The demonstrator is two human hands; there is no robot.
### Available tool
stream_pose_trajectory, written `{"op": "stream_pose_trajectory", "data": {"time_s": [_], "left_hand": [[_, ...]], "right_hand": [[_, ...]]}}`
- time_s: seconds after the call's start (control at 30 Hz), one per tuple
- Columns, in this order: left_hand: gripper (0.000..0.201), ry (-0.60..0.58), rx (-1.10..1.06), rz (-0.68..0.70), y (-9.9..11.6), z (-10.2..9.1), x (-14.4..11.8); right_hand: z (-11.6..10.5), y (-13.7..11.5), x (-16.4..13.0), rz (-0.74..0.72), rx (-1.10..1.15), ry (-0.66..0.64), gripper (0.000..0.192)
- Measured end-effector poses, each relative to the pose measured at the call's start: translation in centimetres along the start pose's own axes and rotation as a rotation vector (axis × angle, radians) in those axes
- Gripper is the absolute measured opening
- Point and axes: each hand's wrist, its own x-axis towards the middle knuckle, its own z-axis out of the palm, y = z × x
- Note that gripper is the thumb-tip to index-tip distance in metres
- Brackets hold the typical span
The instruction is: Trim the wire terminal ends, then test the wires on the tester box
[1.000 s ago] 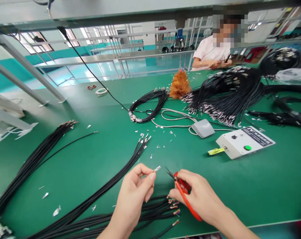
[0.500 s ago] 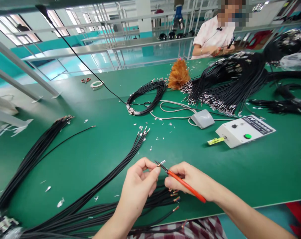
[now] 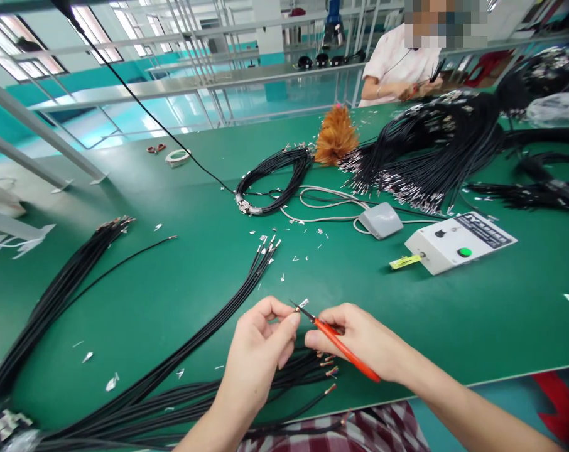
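My left hand [image 3: 263, 342] pinches the end of a black cable, whose foil-wrapped tip [image 3: 303, 304] pokes out past the thumb and forefinger. Most of that cable is hidden by the hand. My right hand [image 3: 353, 339] is closed round red-handled cutting nippers [image 3: 348, 353]; their dark, pointed jaws lie at the foil tip. Below both hands, a bundle of black cables [image 3: 195, 398] with stripped coloured ends runs along the table's near edge. Another bunch of cables [image 3: 218, 320] with foil-covered ends lies to the left of my left hand.
A white control box [image 3: 458, 242] with a green button stands right, beside a grey pedal-like block [image 3: 381, 220]. Coiled cable [image 3: 275, 182], an orange duster [image 3: 336, 135] and a large cable pile [image 3: 421, 150] lie farther back. Foil scraps dot the green table. Across it, a person [image 3: 402, 63] works.
The nippers' handles have swung slightly left, with the jaws still at the foil tip. Both hands keep nearly the same pose, and the whole view has shifted a little.
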Motion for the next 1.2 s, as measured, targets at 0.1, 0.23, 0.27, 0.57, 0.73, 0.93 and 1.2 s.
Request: {"op": "stream_pose_trajectory", "data": {"time_s": [0.1, 0.23, 0.27, 0.57, 0.73, 0.93, 1.2], "left_hand": [[0.024, 0.015, -0.036, 0.015, 0.9, -0.4, -0.2], [0.024, -0.011, -0.023, 0.023, 0.7, -0.4, -0.3], [0.026, -0.018, -0.014, 0.024, 0.4, -0.3, -0.3], [0.029, -0.031, 0.035, 0.031, -1.7, 0.3, -0.2], [0.025, 0.015, 0.056, 0.136, -1.6, 0.3, 0.0], [0.027, -0.299, -0.03, -0.172, -0.9, -0.8, 0.6], [0.022, -0.352, -0.073, -0.261, -1.0, -1.1, 0.6]], "right_hand": [[-0.1, 0.7, 0.0, 0.047, -0.002, -0.039, 0.047], [0.3, 0.4, 0.1, -0.039, 0.307, 0.051, 0.032], [0.6, -0.1, 0.2, -0.078, 0.408, 0.108, 0.029], [3.2, -2.2, 1.4, -0.141, 0.921, 0.326, 0.031], [3.0, -2.1, 1.4, -0.126, 0.917, 0.336, 0.032], [2.3, -1.9, 1.5, -0.143, 0.792, 0.291, 0.033], [0.2, 0.4, 5.4, -0.052, 0.681, 0.402, 0.027]]}}
